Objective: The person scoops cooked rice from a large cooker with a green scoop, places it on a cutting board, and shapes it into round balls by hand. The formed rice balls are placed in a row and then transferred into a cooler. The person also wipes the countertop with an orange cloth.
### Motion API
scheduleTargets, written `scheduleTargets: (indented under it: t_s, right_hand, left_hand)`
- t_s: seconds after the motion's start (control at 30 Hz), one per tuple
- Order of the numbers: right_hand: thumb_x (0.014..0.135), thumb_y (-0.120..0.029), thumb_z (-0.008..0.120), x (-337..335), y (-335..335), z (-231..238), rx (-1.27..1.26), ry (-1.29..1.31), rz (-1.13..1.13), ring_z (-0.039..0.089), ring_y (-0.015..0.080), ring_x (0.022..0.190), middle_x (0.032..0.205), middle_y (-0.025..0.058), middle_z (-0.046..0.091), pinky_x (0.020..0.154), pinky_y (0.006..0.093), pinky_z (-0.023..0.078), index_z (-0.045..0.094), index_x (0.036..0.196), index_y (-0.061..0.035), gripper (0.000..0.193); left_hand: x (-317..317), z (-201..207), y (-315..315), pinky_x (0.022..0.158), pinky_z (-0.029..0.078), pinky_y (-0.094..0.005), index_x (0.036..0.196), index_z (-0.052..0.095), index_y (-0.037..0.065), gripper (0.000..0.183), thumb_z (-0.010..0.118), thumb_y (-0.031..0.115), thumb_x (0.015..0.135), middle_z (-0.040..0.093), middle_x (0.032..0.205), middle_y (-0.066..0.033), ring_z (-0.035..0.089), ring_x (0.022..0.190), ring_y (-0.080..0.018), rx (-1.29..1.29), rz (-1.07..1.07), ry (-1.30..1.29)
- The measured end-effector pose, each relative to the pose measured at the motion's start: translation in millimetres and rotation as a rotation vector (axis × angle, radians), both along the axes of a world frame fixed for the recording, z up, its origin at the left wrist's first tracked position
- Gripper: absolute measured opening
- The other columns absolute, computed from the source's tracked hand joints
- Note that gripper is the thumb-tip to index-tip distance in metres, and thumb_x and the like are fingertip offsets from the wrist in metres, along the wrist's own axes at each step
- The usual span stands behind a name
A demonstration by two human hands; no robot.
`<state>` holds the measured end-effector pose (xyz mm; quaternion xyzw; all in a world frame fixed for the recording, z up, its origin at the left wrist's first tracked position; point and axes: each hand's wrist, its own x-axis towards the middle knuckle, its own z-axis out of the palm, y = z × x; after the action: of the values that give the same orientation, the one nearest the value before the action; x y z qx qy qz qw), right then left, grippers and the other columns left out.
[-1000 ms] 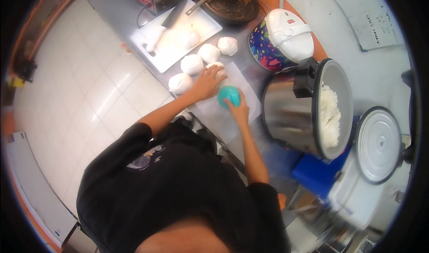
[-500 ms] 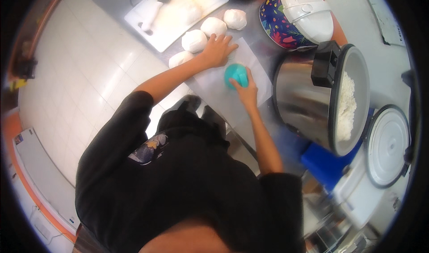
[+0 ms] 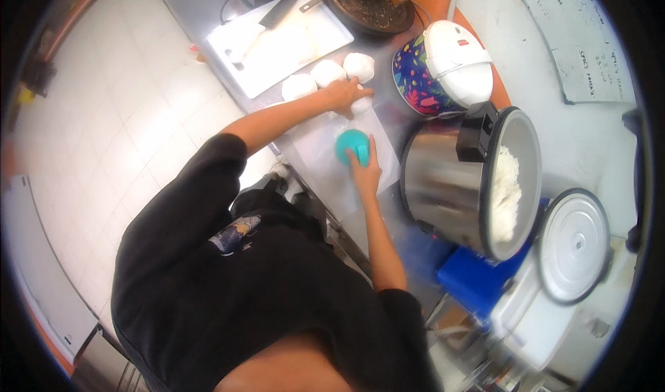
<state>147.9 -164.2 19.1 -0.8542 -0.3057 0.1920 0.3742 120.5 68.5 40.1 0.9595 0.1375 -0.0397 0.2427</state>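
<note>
My right hand (image 3: 364, 170) grips a teal round plastic cup with a handle (image 3: 352, 146), fingers and thumb around the handle. The cup rests on a sheet of white paper (image 3: 379, 132) on the metal counter; what lies under it is hidden. Just beyond, my left hand (image 3: 341, 97) is curled over a white round wrapped bundle (image 3: 362, 105), which shows past the fingertips. Similar white bundles, the middle one (image 3: 327, 73) among them, sit in a row against the far side of my left hand. My left forearm partly covers that row.
A white cutting board (image 3: 298, 42) bears a large knife (image 3: 280, 10). Behind are a dark pan (image 3: 370, 11) and a floral bucket with a white lid (image 3: 443, 73). On the right a steel cooker (image 3: 443, 184) holds white rice (image 3: 507, 194); its round lid (image 3: 575, 246) lies nearby.
The view has shifted, so the counter sits lower in the picture. My left hand's fingers have drawn in from spread, and a white bundle now shows under them. My right hand still grips the teal cup.
</note>
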Motion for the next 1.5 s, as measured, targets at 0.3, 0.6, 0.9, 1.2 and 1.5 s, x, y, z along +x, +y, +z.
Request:
scheduleTargets:
  t_s: [0.3, 0.6, 0.9, 1.2, 1.5]
  right_hand:
    - [0.093, -0.043, 0.057, 41, -21, 39, 0.186, 0.476, -0.388, 0.062, 0.0251, 0.067, 0.079, 0.0110, 0.065, 0.065, 0.0388, 0.049, 0.055, 0.117, -0.0045, 0.045]
    - [0.094, -0.052, 0.045, 139, 48, 26, -0.530, 0.164, 0.123, 0.051, 0.0189, 0.044, 0.059, 0.0079, 0.055, 0.041, 0.0328, 0.039, 0.061, 0.082, -0.0017, 0.054]
    - [0.085, -0.055, 0.059, 143, 146, 34, -0.877, 0.220, 0.542, 0.052, 0.0164, 0.048, 0.060, 0.0079, 0.056, 0.042, 0.0308, 0.041, 0.064, 0.079, -0.0013, 0.054]
    - [0.077, -0.059, 0.065, 121, 173, 58, -0.673, 0.181, 0.747, 0.053, 0.0188, 0.046, 0.060, 0.0089, 0.061, 0.044, 0.0310, 0.042, 0.065, 0.068, 0.0007, 0.060]
    - [0.075, -0.052, 0.064, 120, 184, 36, -0.910, 0.010, 0.885, 0.052, 0.0192, 0.045, 0.055, 0.0085, 0.058, 0.044, 0.0325, 0.042, 0.068, 0.065, -0.0007, 0.052]
  left_hand:
    - [-83, 51, 56, 0.084, 0.050, -0.0445, 0.127, 0.050, 0.028, 0.074, 0.080, 0.015, 0.060, 0.050, 0.120, -0.0156, 0.056, 0.104, -0.0362, 0.092, 0.324, -0.127]
    - [-148, 10, 97, 0.097, 0.042, -0.0440, 0.127, 0.052, 0.025, 0.074, 0.070, 0.001, 0.060, 0.047, 0.132, -0.0133, 0.050, 0.115, -0.0359, 0.077, 0.362, -0.043]
    - [-157, 4, -7, 0.099, 0.035, -0.0440, 0.118, 0.056, 0.014, 0.048, 0.068, 0.004, 0.072, 0.049, 0.125, -0.0121, 0.044, 0.121, -0.0327, 0.039, 0.540, -0.608]
    - [-187, -10, -103, 0.089, 0.042, -0.0403, 0.101, 0.060, 0.009, 0.027, 0.063, -0.001, 0.076, 0.056, 0.110, -0.0100, 0.053, 0.105, -0.0305, -0.399, 0.348, -0.503]
    - [-187, -30, -92, 0.101, 0.038, -0.0436, 0.108, 0.057, 0.011, 0.032, 0.069, 0.008, 0.079, 0.051, 0.124, -0.0109, 0.046, 0.123, -0.0327, -0.197, 0.161, -0.369]
